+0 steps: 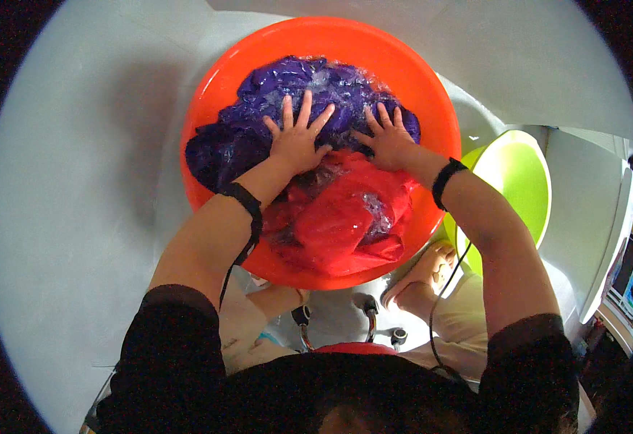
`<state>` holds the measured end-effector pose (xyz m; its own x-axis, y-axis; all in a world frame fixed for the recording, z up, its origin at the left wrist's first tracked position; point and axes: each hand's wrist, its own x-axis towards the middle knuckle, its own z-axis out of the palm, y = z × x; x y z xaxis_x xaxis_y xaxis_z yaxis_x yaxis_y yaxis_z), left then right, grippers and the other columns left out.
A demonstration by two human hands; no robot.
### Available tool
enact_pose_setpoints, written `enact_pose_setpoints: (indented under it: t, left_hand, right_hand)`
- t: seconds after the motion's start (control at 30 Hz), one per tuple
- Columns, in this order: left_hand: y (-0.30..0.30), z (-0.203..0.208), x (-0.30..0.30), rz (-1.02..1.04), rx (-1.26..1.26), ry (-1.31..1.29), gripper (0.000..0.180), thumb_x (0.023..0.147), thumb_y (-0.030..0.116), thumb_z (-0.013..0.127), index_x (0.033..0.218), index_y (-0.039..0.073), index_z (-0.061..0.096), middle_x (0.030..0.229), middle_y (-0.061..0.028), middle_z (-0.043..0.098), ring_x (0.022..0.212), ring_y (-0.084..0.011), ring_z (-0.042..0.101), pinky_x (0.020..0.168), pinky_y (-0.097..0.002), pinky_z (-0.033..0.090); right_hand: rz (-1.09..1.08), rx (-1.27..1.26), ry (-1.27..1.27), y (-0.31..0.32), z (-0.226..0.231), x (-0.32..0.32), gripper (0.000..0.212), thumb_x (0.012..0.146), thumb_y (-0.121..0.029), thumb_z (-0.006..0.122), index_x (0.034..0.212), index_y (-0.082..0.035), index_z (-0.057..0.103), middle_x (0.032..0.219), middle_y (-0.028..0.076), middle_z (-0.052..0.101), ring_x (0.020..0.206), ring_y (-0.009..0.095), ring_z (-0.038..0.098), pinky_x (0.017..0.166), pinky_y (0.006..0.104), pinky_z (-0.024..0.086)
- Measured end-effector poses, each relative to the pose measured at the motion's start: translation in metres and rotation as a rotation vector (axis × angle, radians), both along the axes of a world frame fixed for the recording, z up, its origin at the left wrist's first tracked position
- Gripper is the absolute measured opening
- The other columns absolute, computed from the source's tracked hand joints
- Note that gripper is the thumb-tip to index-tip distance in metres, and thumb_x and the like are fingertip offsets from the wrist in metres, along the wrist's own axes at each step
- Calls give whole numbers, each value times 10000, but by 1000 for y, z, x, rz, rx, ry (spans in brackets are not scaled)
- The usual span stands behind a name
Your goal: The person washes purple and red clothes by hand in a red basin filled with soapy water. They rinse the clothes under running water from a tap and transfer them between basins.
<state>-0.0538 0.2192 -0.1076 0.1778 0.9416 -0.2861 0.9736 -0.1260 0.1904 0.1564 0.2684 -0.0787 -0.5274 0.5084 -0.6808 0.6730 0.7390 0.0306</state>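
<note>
A wide orange-red basin (316, 32) holds wet cloth. Dark purple fabric (258, 98) is bunched across its far side, glistening and partly in water. Bright red fabric (338, 220) lies crumpled in the near half, with water pooled in its folds. My left hand (298, 141) lies palm down with spread fingers reaching onto the purple cloth, left of the middle. To its right, my right hand (388, 141) is also spread, its fingers on the purple cloth near the border with the red. Neither hand grips anything. The palms are hidden from above.
A lime-green bucket or tub (526, 181) stands right of the basin, beside my right forearm. Below the near rim are my bare foot (432, 267) and metal legs with dark caps (301, 315). A white panel or door (609, 239) rises at the right.
</note>
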Motion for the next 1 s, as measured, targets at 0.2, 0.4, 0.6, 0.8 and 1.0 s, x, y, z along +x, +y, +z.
enact_pose_setpoints:
  t: [0.2, 0.4, 0.6, 0.8, 1.0]
  left_hand:
    - [7, -22, 8, 13, -43, 157, 836, 812, 518, 639, 1498, 387, 179, 1582, -87, 79, 1428, -430, 78, 1003, -768, 124]
    - [32, -32, 5, 80, -135, 119, 517, 888, 291, 525, 1387, 177, 452, 1539, -120, 215, 1430, -400, 117, 998, -779, 60]
    - [39, -15, -13, 210, -169, -68, 428, 906, 162, 424, 1319, 169, 536, 1288, -102, 579, 1221, -288, 526, 1109, -534, 257]
    - [61, 106, -37, 419, 50, -431, 359, 869, 162, 492, 1171, 4, 608, 1176, -249, 605, 1129, -377, 570, 974, -448, 441]
    - [47, 314, -78, 467, 228, -1255, 367, 946, 240, 522, 1220, -3, 540, 1112, -158, 642, 971, -264, 629, 851, -408, 504]
  right_hand:
    - [103, 83, -64, 7, -21, -6, 825, 801, -463, 627, 1505, -359, 209, 1580, 195, 2, 1431, 464, 53, 1087, 679, 83]
    - [18, 144, -3, 9, -22, -17, 974, 718, -362, 737, 1509, -349, 169, 1566, 155, 141, 1425, 452, 99, 1077, 680, 169]
    - [-542, 252, 29, 3, -2, 26, 678, 744, -322, 701, 1362, -198, 452, 1373, 140, 467, 1230, 303, 492, 984, 463, 442]
    - [-662, 144, 564, 13, 107, 44, 435, 746, -269, 691, 1117, -48, 650, 964, 156, 699, 922, 307, 674, 843, 411, 521]
    - [-722, 86, 1432, 33, 285, 23, 389, 812, -218, 697, 1141, -17, 640, 985, 71, 692, 892, 180, 644, 844, 346, 495]
